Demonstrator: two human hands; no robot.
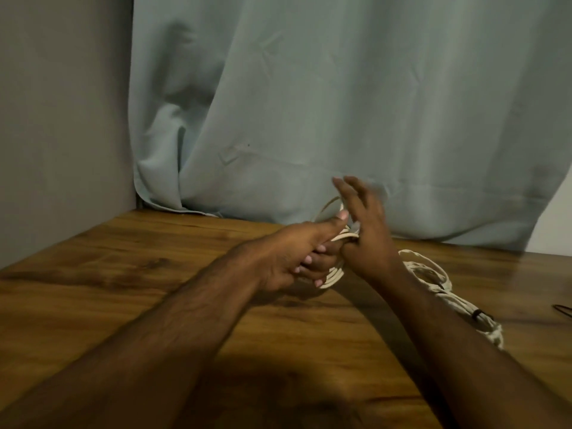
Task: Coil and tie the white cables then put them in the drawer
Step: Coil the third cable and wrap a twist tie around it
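My left hand [297, 258] grips a coil of white cable [335, 274] a little above the wooden table [123, 267], thumb on top of the loops and fingers curled under them. My right hand [366, 230] is against the coil's right side, its upper fingers straight and blurred; its lower fingers are at the strands, and I cannot tell whether they pinch one. A second white cable [433, 274], bundled with a dark tie [478, 314], lies on the table to the right, partly behind my right forearm. No drawer is in view.
A pale blue-grey curtain [340, 103] hangs at the table's back edge. A grey wall [62, 103] closes the left side. A thin dark wire loop [561, 311] lies at the far right edge of the table.
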